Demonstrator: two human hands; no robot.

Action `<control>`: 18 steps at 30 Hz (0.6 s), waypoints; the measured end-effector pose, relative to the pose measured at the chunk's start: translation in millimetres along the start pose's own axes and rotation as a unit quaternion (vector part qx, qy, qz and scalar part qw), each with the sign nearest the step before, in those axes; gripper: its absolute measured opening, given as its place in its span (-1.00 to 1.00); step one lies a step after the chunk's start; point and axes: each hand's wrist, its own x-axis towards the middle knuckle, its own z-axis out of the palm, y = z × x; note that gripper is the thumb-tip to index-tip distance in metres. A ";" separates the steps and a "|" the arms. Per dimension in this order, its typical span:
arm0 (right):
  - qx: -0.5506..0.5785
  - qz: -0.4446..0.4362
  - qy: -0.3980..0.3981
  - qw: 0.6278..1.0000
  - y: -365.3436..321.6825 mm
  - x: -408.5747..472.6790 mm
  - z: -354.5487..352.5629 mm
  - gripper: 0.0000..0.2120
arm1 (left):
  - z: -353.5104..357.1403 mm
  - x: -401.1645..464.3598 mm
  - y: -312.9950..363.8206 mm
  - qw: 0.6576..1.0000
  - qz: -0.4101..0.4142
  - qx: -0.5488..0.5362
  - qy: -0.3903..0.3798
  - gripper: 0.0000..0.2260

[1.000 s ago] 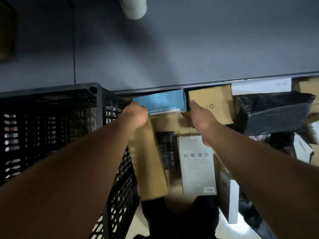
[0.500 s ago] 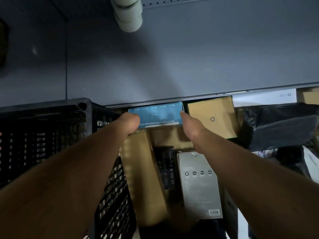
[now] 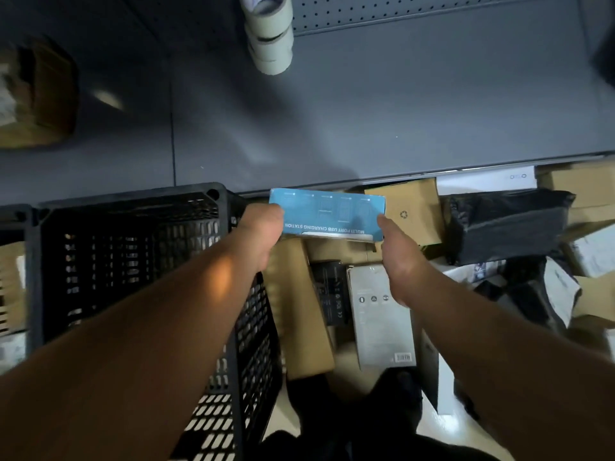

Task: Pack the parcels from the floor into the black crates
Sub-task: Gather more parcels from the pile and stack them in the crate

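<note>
Gripping a flat blue cardboard box (image 3: 327, 214) endwise, left hand (image 3: 263, 232) and right hand (image 3: 397, 251) clamp it.

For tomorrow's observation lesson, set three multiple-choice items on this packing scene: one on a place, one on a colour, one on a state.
1. Where is the black crate relative to the held box?
A. To its left
B. To its right
C. On top of it

2. What colour is the held box?
A. Red
B. Blue
C. Green

3. How is the box held?
A. By the left hand alone
B. Lying untouched on the floor
C. Between both hands, the right hand at its other end

Answers: 1 A, the crate fills the picture's left; 2 B, its printed face is blue; 3 C, one hand's grip is at each end.
</note>
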 end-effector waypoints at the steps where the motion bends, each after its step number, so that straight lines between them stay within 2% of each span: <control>1: 0.005 -0.009 0.003 1.000 -2.1 -13.9 -7.1 -0.59 | -5.3 -13.4 1.4 1.000 0.012 -0.006 -0.003 -0.81; 3: 0.021 -0.024 -0.004 0.999 -6.3 -43.4 -22.2 -0.43 | -16.4 -45.9 5.3 0.999 0.010 -0.028 -0.018 -0.91; 5: 0.036 -0.034 0.005 0.999 -8.7 -74.5 -37.1 -0.31 | -27.6 -77.9 5.5 0.998 0.012 -0.041 -0.040 -0.79; 8: 0.040 -0.053 0.021 0.998 -8.0 -124.3 -57.7 -0.49 | -44.8 -127.3 3.1 0.996 0.023 -0.045 -0.067 -0.73; 11: 0.056 -0.056 0.020 0.997 0.7 -170.5 -74.3 -0.61 | -62.0 -169.1 -3.4 0.996 0.008 -0.056 -0.062 -0.80; 14: 0.043 -0.069 0.020 0.996 8.5 -208.5 -84.1 -0.57 | -78.9 -200.7 -12.6 0.995 -0.001 -0.075 -0.072 -0.74; 18: 0.046 -0.083 0.002 0.995 17.8 -242.8 -87.9 -0.56 | -100.1 -235.1 -21.1 0.992 -0.013 -0.104 -0.074 -0.79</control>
